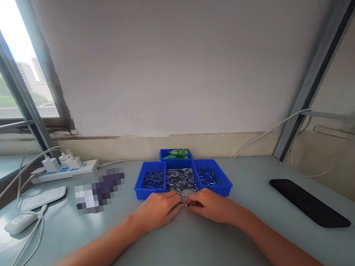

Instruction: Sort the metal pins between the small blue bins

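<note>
My left hand [161, 209] and my right hand [209, 205] meet in front of the blue bins, fingertips pinched close together. Between them is a small shiny metal piece [186, 205], too small to name; both hands seem to touch it. Just behind, the middle blue bin [177, 164] holds many small metal pins or screws [181, 178]. The left blue bin [143, 196] contains more dark metal pieces [153, 179]. Fewer pieces [208, 177] lie in the right blue bin [223, 184]. At the back, a small blue bin [164, 152] holds green items [177, 153].
A white power strip [68, 170] with plugged-in chargers stands at the left rear. White cables [39, 233], a white phone-like slab [43, 198] and a white mouse-shaped object [18, 223] lie at left, near a blurred item [105, 190]. A black phone [308, 202] rests at right.
</note>
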Action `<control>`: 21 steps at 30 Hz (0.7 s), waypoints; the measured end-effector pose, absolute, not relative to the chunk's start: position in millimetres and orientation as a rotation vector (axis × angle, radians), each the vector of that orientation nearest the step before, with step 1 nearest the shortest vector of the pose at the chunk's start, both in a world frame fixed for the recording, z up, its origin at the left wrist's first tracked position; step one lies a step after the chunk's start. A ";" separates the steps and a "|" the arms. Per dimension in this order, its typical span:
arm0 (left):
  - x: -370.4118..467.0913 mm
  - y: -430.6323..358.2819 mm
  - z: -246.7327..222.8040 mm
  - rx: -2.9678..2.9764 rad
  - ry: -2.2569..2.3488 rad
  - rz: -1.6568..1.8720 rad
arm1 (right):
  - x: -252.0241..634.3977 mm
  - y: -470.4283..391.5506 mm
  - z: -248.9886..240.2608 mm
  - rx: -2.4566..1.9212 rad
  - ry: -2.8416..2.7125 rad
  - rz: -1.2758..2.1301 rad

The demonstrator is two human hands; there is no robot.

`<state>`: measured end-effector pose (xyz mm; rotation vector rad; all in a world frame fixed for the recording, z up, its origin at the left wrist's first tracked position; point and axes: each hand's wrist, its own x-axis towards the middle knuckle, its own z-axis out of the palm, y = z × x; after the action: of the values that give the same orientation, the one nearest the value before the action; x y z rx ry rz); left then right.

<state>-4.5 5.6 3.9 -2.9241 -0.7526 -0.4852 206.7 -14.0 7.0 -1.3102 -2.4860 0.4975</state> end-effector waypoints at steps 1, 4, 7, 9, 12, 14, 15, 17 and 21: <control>-4.4 5.2 3.6 -2.933 -0.718 -0.479 | 205.6 -14.3 5.6 -1.312 -2.496 0.501; -4.2 5.0 3.0 -2.926 -0.703 -0.472 | 203.8 -15.5 5.5 -1.318 -2.511 0.494; -4.7 6.1 3.8 -2.876 -0.848 -0.489 | 205.1 -16.7 11.4 -1.335 -2.481 0.452; -5.2 6.8 4.5 -2.831 -0.966 -0.448 | 206.8 -17.5 16.1 -1.337 -2.450 0.418; -5.5 7.3 4.0 -2.799 -1.037 -0.331 | 208.0 -19.2 20.9 -1.320 -2.411 0.371; -5.2 7.0 2.4 -2.825 -1.009 -0.290 | 207.1 -20.7 22.5 -1.300 -2.399 0.341; -4.9 6.8 1.4 -2.846 -0.988 -0.281 | 206.3 -21.5 23.1 -1.289 -2.398 0.332; -4.0 6.1 -0.2 -2.879 -0.955 -0.273 | 204.5 -23.0 23.8 -1.273 -2.404 0.326; -2.1 4.2 -1.4 -2.891 -0.932 -0.267 | 202.8 -24.1 23.9 -1.253 -2.417 0.315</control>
<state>-2.1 4.2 -1.4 -2.8909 -0.9321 -0.2673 202.8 -24.1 23.9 -1.2532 -2.4172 0.3150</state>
